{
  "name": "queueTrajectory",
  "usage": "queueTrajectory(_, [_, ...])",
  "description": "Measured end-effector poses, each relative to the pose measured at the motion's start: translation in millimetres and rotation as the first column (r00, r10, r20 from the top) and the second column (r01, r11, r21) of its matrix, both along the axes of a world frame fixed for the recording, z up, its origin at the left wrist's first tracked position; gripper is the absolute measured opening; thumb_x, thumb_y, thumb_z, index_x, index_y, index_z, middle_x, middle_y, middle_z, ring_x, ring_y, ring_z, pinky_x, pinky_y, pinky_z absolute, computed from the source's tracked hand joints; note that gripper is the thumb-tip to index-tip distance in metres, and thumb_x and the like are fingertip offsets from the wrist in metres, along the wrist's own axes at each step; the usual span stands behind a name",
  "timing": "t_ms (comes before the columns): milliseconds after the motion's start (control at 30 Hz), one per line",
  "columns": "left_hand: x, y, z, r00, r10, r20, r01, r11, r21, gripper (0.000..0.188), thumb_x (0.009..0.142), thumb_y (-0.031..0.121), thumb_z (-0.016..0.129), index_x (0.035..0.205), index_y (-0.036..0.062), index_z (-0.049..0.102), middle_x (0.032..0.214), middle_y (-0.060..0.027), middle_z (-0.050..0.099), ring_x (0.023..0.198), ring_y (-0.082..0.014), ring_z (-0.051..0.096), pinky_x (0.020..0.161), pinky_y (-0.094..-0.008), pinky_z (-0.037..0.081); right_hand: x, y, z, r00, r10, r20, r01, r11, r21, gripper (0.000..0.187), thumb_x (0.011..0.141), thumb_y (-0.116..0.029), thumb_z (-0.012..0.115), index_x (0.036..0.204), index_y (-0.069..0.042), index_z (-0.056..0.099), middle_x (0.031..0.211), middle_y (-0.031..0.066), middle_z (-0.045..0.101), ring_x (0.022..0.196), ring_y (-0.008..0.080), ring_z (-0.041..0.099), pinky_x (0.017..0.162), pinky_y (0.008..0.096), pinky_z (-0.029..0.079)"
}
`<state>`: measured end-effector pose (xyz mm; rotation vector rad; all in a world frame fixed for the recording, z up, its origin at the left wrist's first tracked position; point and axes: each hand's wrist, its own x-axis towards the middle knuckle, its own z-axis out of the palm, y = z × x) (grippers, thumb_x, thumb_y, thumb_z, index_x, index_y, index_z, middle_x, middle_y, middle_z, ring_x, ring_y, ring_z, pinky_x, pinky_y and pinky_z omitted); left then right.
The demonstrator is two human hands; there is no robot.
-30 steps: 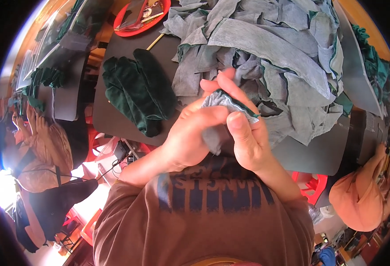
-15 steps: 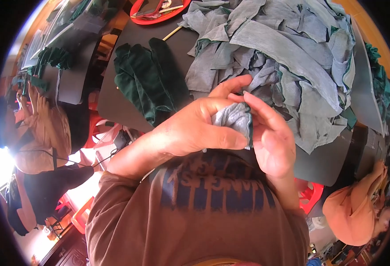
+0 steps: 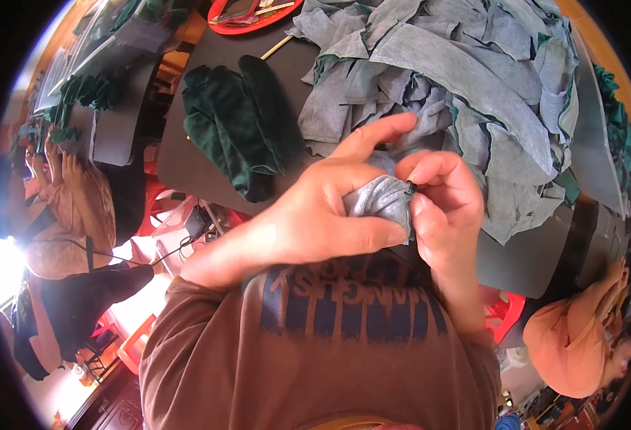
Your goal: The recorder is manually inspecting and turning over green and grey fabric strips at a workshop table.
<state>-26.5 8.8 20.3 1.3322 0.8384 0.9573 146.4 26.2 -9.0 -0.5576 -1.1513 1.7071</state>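
A bunched grey cloth piece [image 3: 378,199] with a dark green edge is held in front of my chest. My left hand [image 3: 308,204] is wrapped around it, with the thumb along its near side and the index finger stretched out toward the heap. At the green edge, the thumb and index finger of my right hand [image 3: 448,208] pinch the fabric. Several dark green velvet pieces [image 3: 236,122] lie together on the table, beyond my left forearm. Just past my hands rises a large heap of grey cloth pieces [image 3: 466,93] with green undersides.
On the dark table [image 3: 287,79] a red tray [image 3: 258,27] with small items stands at the far side, near a thin wooden stick [image 3: 276,48]. One person [image 3: 79,193] sits at the left beside green fabric; another person [image 3: 570,337] is at the right. A red stool [image 3: 502,315] shows below the table.
My right hand has gone from loosely spread fingers to a pinch on the cloth's green edge. The left hand keeps its hold, and the cloth has turned slightly.
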Motion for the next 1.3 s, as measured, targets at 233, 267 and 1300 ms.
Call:
queueTrajectory(233, [2.4,-8.2,-15.2,0.99,0.139,-0.025,-0.127,0.954,0.27,0.017,0.066,0.01,0.069,0.079,0.0017,0.063,0.141,-0.0222,0.021,0.124,-0.0333,0.036,0.097,-0.0433,0.032,-1.4,-0.4,2.0,0.995,0.083,-0.053,-0.078,0.993,0.086,0.028,0.073,0.01,0.049,0.097,-0.003,0.043,0.09,0.0073,0.05,0.071,0.0057,0.045,0.063,0.0189,0.038])
queueTrajectory(267, [3.2,-10.0,-14.9,0.983,0.181,0.017,-0.179,0.952,0.248,0.013,0.067,0.007,0.068,0.077,0.0011,0.062,0.138,-0.0234,0.026,0.12,-0.0323,0.041,0.094,-0.042,0.037,-1.7,-0.3,0.8,0.995,0.087,-0.056,-0.082,0.993,0.084,0.028,0.073,0.01,0.049,0.097,-0.003,0.043,0.09,0.0073,0.05,0.071,0.0057,0.045,0.063,0.0189,0.038])
queueTrajectory(1300, [6.2,-7.4,-21.0,0.92,0.246,-0.304,-0.224,0.969,0.108,0.021,0.093,0.021,0.045,0.097,0.0011,0.051,0.082,-0.0034,0.048,0.072,-0.0095,0.046,0.064,-0.0226,0.039,-4.2,14.6,-1.7,0.88,-0.36,0.309,0.008,0.661,0.75,0.043,0.067,0.005,0.065,0.108,-0.004,0.057,0.094,0.0117,0.056,0.078,0.0221,0.056,0.067,0.0295,0.046])
